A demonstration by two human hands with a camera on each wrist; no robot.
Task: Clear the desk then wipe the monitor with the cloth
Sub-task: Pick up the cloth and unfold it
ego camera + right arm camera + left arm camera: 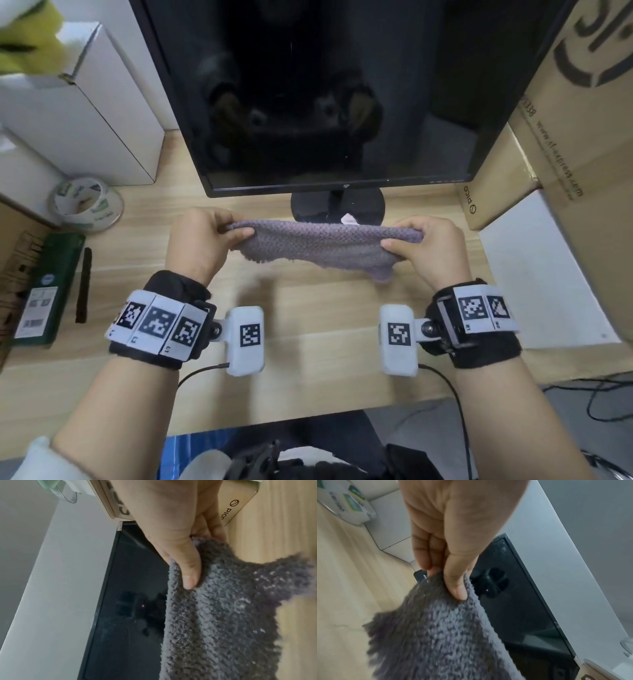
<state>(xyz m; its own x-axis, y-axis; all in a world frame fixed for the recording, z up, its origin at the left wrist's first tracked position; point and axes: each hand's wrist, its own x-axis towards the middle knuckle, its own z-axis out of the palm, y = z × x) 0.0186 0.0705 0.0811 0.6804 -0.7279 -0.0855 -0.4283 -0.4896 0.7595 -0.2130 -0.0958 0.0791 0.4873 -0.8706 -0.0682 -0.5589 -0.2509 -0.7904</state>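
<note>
A fuzzy grey-purple cloth [318, 245] hangs stretched between both hands above the wooden desk [308, 359], just in front of the monitor's round base [337, 205]. My left hand [205, 240] pinches its left end between thumb and fingers, and my right hand [428, 245] pinches the right end the same way. The black monitor [308, 96] stands behind, its screen dark and reflecting my hands. In the left wrist view the thumb presses into the cloth [436, 628] beside the monitor [522, 608]. The right wrist view shows the cloth [223, 608] and the monitor [128, 601].
At the left lie a roll of tape [85, 204], a green box [48, 287] and a black pen [84, 284], with white boxes [85, 102] behind. Cardboard boxes [582, 120] and a white box [534, 267] stand on the right.
</note>
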